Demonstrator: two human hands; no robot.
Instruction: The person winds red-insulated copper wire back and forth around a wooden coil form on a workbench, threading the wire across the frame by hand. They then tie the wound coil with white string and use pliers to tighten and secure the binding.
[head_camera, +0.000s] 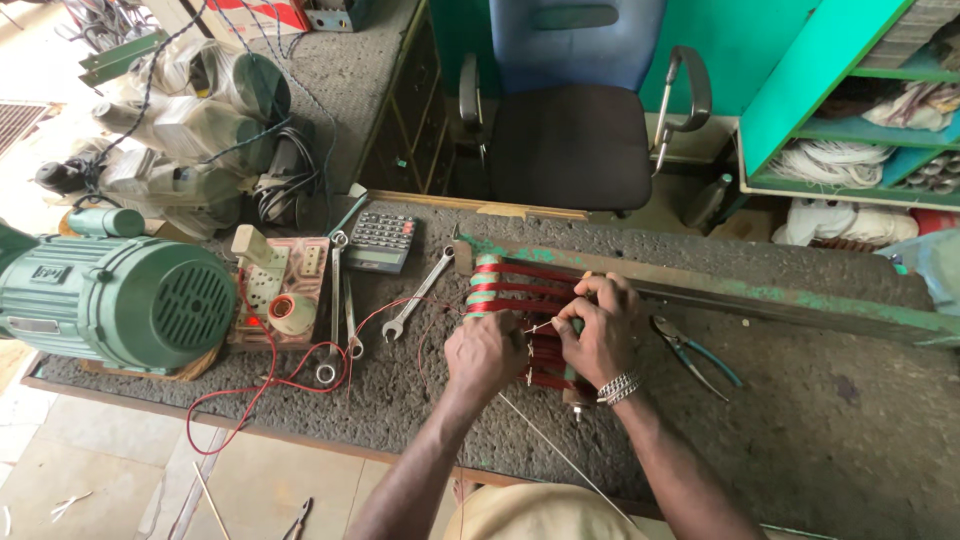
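On the table (820, 420), a rough, pitted grey slab, centre:

- Coil former (520, 300): green frame wound with glossy dark-red wire in several bands, lying against a long green-painted metal bar (800, 305).
- Left hand (487, 352): fist closed, thumb and fingers pinching a thin pale strand (560, 455) that runs taut down toward the person's lap.
- Right hand (600, 335): curled over the windings, fingertips pressed to the red wire; metal bracelet (618, 387) at the wrist.
- Pliers (690, 352), teal-handled, just right of the right hand.
- Spanners (418, 295), bare steel, to the left, with a dark calculator (380, 241) and loose red lead (270, 385).
- Ribbed green motor (110, 300), far left.

Risk, judged: the strand looks fine enough to snap under a hard pull; slack could let turns slide off the former.
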